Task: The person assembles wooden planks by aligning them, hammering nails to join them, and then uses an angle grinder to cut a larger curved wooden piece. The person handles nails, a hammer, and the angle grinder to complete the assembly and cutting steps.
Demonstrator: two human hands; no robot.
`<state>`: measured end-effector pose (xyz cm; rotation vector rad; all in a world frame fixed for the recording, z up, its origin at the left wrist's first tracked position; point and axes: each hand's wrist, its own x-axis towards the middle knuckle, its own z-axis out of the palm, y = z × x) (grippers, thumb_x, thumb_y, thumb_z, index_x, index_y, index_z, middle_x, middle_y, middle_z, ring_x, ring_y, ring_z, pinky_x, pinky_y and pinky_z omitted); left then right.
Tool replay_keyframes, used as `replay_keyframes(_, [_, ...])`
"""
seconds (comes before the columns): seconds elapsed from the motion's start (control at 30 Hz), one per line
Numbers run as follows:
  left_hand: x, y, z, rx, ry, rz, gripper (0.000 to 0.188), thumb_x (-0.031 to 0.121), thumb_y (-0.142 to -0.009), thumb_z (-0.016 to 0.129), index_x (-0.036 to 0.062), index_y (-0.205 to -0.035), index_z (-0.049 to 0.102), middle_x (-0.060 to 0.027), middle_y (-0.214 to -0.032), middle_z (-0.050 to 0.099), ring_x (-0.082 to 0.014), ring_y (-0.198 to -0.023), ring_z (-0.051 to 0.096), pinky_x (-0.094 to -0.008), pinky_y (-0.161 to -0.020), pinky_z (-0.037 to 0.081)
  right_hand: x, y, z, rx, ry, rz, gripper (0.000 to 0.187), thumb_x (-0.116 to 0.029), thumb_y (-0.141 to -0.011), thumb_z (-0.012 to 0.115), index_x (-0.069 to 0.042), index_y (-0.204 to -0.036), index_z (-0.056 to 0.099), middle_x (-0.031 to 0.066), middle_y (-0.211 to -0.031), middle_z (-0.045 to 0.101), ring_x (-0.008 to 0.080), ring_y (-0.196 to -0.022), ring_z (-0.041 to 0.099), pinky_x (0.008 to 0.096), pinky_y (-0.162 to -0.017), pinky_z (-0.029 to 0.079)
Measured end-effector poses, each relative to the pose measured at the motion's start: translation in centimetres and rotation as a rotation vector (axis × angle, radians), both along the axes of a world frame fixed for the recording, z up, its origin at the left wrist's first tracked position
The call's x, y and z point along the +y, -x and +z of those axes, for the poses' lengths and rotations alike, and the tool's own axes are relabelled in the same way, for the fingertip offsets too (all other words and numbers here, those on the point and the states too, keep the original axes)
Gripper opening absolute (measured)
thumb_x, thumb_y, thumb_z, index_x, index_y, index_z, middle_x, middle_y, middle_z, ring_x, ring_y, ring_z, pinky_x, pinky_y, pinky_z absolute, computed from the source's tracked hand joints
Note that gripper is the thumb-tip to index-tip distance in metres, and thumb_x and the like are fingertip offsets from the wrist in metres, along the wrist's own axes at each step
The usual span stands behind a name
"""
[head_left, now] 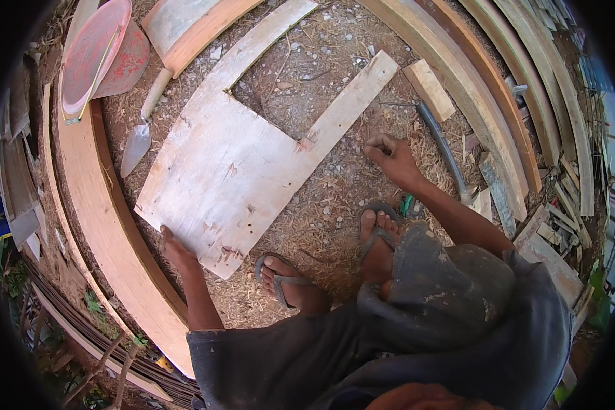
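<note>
A flat, pale plywood board (pixel 219 164) with a rectangular notch and two long arms lies on the ground in front of me. My left hand (pixel 178 249) grips its near left edge, thumb showing at the rim. To the right of the board, my right hand (pixel 393 160) hovers over the dirt with its fingers curled and pinched together. Whatever may be between those fingers is too small to make out. Close to that hand lie a short wood block (pixel 429 90) and a dark tool handle (pixel 441 140), whose head end is unclear.
A trowel (pixel 137 147) rests left of the board, near a reddish bucket (pixel 126 65) with a yellow strip across it. Long planks run along the left (pixel 106 225) and right (pixel 458 89). Scrap wood (pixel 550 232) lies at far right. My sandalled feet stand on straw-littered soil.
</note>
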<state>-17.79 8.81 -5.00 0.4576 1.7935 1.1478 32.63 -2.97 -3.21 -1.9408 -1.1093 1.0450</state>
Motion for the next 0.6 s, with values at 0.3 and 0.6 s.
replay_keyframes(0.3, [-0.4, -2.0, 0.6, 0.282, 0.123, -0.106, 0.053, 0.043, -0.095, 0.062, -0.0098, -0.103, 0.063, -0.0061, -0.086, 0.056, -0.0159, -0.071, 0.05, -0.0318, -0.061, 0.043, -8.1, 5.1, -0.5, -0.137, 0.057, 0.082, 0.016, -0.02, -0.087, 0.071, -0.007, -0.097, 0.069, 0.0104, -0.089, 0.068, 0.0255, -0.081, 0.061, 0.04, -0.077, 0.048])
replay_keyframes(0.6, [-0.3, 0.8, -2.9, 0.215, 0.003, -0.233, 0.046, 0.041, -0.096, 0.061, -0.0049, -0.095, 0.064, 0.0018, -0.072, 0.046, -0.0108, -0.06, 0.039, -0.0298, -0.052, 0.033, -15.8, 8.7, -16.3, 0.045, -0.436, -0.147, 0.022, -0.028, -0.081, 0.075, -0.008, -0.088, 0.069, 0.0071, -0.092, 0.065, 0.0277, -0.093, 0.055, 0.0441, -0.088, 0.039])
